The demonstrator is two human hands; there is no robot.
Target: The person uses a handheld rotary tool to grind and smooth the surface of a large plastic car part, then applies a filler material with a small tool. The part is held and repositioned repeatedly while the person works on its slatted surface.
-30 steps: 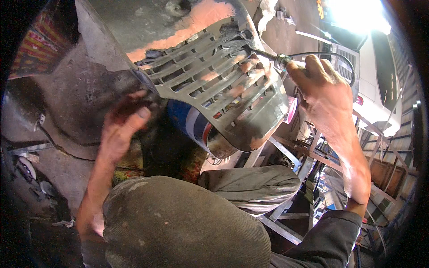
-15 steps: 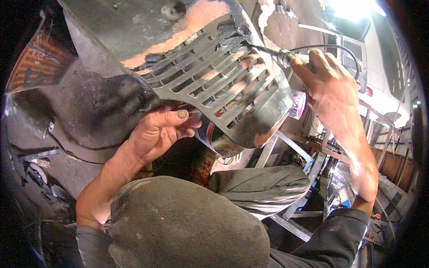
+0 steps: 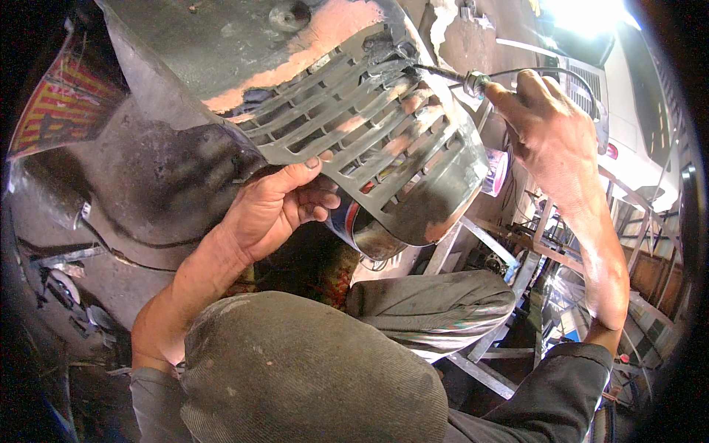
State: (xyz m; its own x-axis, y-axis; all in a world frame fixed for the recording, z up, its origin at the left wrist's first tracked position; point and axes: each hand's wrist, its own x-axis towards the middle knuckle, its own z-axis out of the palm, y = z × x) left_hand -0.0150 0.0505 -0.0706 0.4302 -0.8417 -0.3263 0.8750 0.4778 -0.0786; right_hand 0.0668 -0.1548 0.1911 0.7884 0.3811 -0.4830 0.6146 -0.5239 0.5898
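Note:
A dark plastic vehicle panel (image 3: 244, 52) with a slatted grille section (image 3: 362, 133) fills the upper middle, patched with pinkish filler. My left hand (image 3: 284, 199) pinches the grille's lower left edge, thumb on top and fingers curled beneath. On the right, my right hand (image 3: 546, 133) is closed round the handle of a soldering iron (image 3: 476, 83) with a metal collar and a thin dark shaft. Its tip meets a rough, melted-looking spot (image 3: 391, 59) at the grille's upper end. A dark cable (image 3: 583, 88) loops behind that hand.
Beneath the grille is a round can (image 3: 343, 221), partly hidden; another can (image 3: 495, 173) stands right of it. My knees (image 3: 317, 362) are close below. Metal framework (image 3: 487, 369) fills the lower right, and a white vehicle (image 3: 635, 111) stands behind.
My left hand has moved right and up, and its thumb now rests on the grille's edge. The right hand has shifted slightly, with the iron's tip still at the same spot.

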